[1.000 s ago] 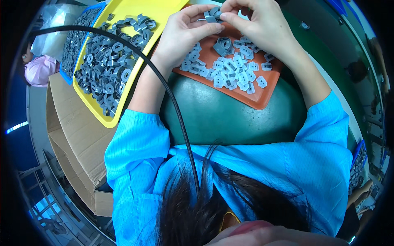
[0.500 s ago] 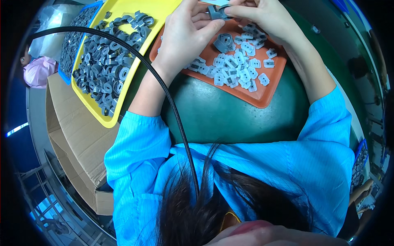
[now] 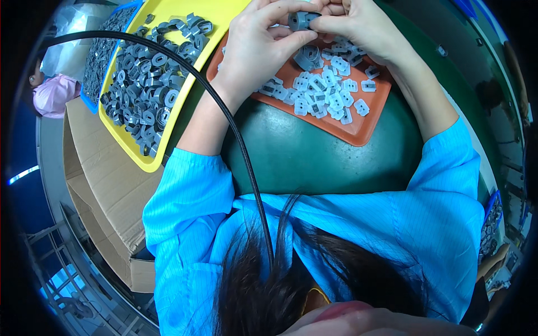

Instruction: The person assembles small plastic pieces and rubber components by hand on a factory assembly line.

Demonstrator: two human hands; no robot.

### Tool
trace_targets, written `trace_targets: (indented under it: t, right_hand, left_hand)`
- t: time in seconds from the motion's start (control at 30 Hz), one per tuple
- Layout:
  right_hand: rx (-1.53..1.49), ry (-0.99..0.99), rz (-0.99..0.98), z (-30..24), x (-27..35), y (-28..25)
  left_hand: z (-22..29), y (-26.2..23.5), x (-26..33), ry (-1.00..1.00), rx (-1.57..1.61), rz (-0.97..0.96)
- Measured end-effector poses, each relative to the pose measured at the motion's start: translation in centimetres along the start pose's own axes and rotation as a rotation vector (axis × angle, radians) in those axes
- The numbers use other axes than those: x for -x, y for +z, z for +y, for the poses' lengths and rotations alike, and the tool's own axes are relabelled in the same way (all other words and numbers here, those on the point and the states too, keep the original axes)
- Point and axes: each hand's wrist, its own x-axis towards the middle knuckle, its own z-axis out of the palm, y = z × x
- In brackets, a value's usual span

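A small grey ring-shaped plastic part [image 3: 301,21] is held between my two hands above the far side of an orange tray [image 3: 358,136]. My left hand [image 3: 268,38] pinches it from the left with thumb and fingers. From the right, my right hand [image 3: 358,25] presses thumb and fingertips against it; whether a smaller piece sits in those fingertips is hidden. Below the hands, many small whitish plastic plates [image 3: 319,95] lie heaped in the tray. Another grey part [image 3: 308,57] rests among them, next to the heap's far edge.
To the left, a yellow tray [image 3: 150,163] holds a pile of grey ring parts [image 3: 145,84]. Beyond it is a blue tray [image 3: 88,99] of small dark pieces. A cardboard box [image 3: 106,179] stands beside the green table [image 3: 314,162]. A black cable [image 3: 230,126] crosses over my left forearm.
The grey part has been turned between my fingers. My left index finger now reaches over its top, and my hands have shifted slightly.
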Motion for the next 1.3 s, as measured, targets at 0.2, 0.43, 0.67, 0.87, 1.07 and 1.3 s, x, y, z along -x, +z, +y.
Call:
trace_targets:
  t: [0.2, 0.43, 0.67, 0.87, 1.07, 1.3]
  right_hand:
    - [-0.363, 0.044, -0.004, 0.7, -0.8, -0.6]
    - [0.127, 0.066, 0.414, 1.5, -2.4, -6.3]
    - [0.809, -0.219, 0.389, 0.8, -0.5, -5.1]
    - [0.992, -0.342, -0.241, -2.8, 2.6, 0.0]
    - [0.833, -0.004, -0.13, -5.7, 2.2, -0.5]
    - [0.022, 0.012, -0.03, -2.2, 0.6, -1.0]
  left_hand:
    - [-3.0, 0.8, -0.4, 0.025, 0.313, 0.059]
    - [-2.4, -0.4, -0.4, 0.053, 0.248, 0.205]
    - [-2.5, -1.8, -0.3, -0.329, 0.424, 0.055]
    - [-2.2, -1.6, -0.5, -0.443, 0.531, 0.103]
    - [-1.7, -0.8, -0.4, -0.363, 0.169, 0.05]
    - [-1.9, 0.5, -0.2, -0.092, 0.143, 0.107]
